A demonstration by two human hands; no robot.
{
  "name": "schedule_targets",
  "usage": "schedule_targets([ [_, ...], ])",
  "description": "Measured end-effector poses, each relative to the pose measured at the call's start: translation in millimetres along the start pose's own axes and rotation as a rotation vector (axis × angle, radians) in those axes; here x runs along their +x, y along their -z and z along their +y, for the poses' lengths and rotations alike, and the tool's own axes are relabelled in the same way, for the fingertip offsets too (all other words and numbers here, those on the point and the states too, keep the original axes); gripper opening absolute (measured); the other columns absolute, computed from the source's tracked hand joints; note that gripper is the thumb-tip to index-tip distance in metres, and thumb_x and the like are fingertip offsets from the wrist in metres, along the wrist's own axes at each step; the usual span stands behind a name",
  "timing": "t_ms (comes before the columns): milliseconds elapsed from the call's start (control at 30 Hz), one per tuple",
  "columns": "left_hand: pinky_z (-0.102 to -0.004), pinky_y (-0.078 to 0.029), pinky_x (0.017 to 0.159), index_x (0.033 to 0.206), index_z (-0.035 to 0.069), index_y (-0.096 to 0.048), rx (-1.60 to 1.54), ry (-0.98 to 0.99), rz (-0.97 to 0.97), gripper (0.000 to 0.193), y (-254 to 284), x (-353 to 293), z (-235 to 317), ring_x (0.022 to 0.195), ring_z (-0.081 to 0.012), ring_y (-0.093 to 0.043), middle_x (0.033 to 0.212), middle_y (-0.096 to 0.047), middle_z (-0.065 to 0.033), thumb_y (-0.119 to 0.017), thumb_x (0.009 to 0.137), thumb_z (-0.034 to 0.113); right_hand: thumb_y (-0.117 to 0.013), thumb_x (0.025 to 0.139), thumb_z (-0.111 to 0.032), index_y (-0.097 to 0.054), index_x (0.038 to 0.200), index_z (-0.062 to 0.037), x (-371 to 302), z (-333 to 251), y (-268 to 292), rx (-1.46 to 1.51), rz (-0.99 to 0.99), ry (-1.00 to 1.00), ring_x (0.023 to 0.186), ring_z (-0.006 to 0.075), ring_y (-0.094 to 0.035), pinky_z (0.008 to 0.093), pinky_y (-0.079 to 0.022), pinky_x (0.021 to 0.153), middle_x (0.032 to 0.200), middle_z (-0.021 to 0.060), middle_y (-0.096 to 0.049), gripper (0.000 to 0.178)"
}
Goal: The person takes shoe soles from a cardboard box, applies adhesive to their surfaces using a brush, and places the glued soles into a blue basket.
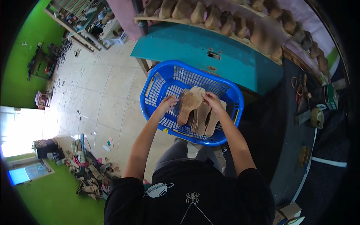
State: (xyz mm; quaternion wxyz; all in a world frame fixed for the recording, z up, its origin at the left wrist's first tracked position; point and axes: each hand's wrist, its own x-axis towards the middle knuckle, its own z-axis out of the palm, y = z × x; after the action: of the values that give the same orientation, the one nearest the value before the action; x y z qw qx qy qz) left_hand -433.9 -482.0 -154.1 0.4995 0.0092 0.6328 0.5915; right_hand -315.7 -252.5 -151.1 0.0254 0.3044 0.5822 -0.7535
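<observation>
A blue plastic laundry basket (150, 84) with slotted walls sits in front of my body. Several tan and brown shoe soles lie inside it, among them a pale sole (212, 123) on the right. My right hand (212, 102) pinches the edge of a worn brown shoe sole (190, 102), whose rounded end is lighter at the top. On its other side, my left hand (168, 102) is held over the basket, fingers stretched out and apart. Whether its fingertips touch the sole's edge is hard to tell.
Beyond the basket stands a turquoise table (180, 43), below shelves of wooden shoe lasts (198, 13). A dark workbench on the right carries scissors (299, 90) and a small green box (330, 97). A pile of shoes (92, 172) lies on the tiled floor (112, 90) at left.
</observation>
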Motion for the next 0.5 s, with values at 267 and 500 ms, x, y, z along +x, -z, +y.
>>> schedule_targets([
  [267,-0.0408,-0.021,0.094,0.125,0.009,-0.033,-0.093,0.122,0.242,0.062,6,4,-90,0.114,-0.0195,-0.035,0.114,-0.049,-0.0054,-0.044,0.079,0.049,-0.063,0.073,-0.029,-0.057,0.089,0.0021,48,93,-21,-0.348,0.257,0.11,0.065,0.0128,-0.055,0.0251,-0.043,0.058,0.075,0.0065,-0.06,0.036],
  [500,-0.0276,-0.021,0.096,0.122,0.002,-0.036,-0.14,0.079,0.306,0.055,-4,1,-86,0.108,-0.0151,-0.041,0.111,-0.05,-0.008,-0.042,0.084,0.041,-0.061,0.073,-0.036,-0.057,0.089,-0.0016,63,96,-27,-0.674,0.245,0.145,0.07,0.0184,-0.057,0.0292,-0.044,0.064,0.075,0.0098,-0.059,0.038],
])
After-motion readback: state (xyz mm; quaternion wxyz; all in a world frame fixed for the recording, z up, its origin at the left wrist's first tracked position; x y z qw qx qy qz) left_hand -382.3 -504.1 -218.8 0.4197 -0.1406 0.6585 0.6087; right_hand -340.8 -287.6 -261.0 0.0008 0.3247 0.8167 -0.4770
